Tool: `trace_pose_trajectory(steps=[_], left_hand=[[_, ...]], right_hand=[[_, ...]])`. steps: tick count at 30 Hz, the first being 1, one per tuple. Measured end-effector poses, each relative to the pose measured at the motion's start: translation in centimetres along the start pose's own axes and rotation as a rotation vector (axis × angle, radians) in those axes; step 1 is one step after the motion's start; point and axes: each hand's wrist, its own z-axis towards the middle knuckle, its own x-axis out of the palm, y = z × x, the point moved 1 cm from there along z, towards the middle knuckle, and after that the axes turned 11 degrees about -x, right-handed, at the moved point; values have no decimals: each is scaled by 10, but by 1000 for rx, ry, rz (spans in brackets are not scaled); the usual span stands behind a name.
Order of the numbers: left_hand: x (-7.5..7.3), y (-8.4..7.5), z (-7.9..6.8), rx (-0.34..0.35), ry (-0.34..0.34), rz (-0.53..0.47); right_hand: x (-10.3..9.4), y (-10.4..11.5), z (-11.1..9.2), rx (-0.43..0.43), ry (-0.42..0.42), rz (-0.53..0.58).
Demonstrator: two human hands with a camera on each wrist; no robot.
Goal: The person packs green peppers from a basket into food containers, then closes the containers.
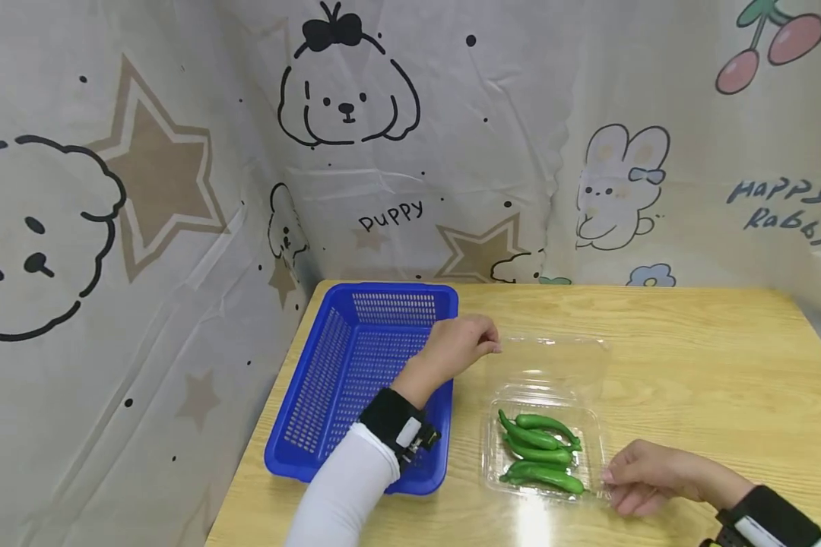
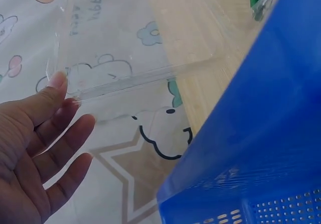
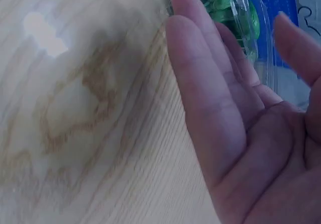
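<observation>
A clear plastic clamshell box (image 1: 487, 456) lies open on the table with several green chili peppers (image 1: 543, 476) in its base. Its transparent lid (image 1: 554, 357) is tilted back toward the far wall. My left hand (image 1: 457, 343) pinches the lid's edge near its far left corner; in the left wrist view thumb and index finger meet at that edge (image 2: 133, 78), the other fingers spread. Beside the near right corner of the base is my right hand (image 1: 657, 475), fingertips right at the rim. The right wrist view shows its fingers (image 3: 200, 68) nearly straight and the thumb apart from them.
To the left of the box stands a blue perforated plastic basket (image 1: 294, 467), and my left forearm reaches across it. The wooden table (image 1: 711, 365) meets a printed cloth (image 1: 410, 175) hanging at the back and left.
</observation>
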Motion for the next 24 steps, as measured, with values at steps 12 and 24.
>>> trace_pose_trajectory(steps=[12,24], left_hand=[[-5,-9,-43,143,57,22],[33,-30,-103,508,-397,556]], right_hand=[[-1,-7,4,0,19,104],[-4,-9,2,5,-11,98]])
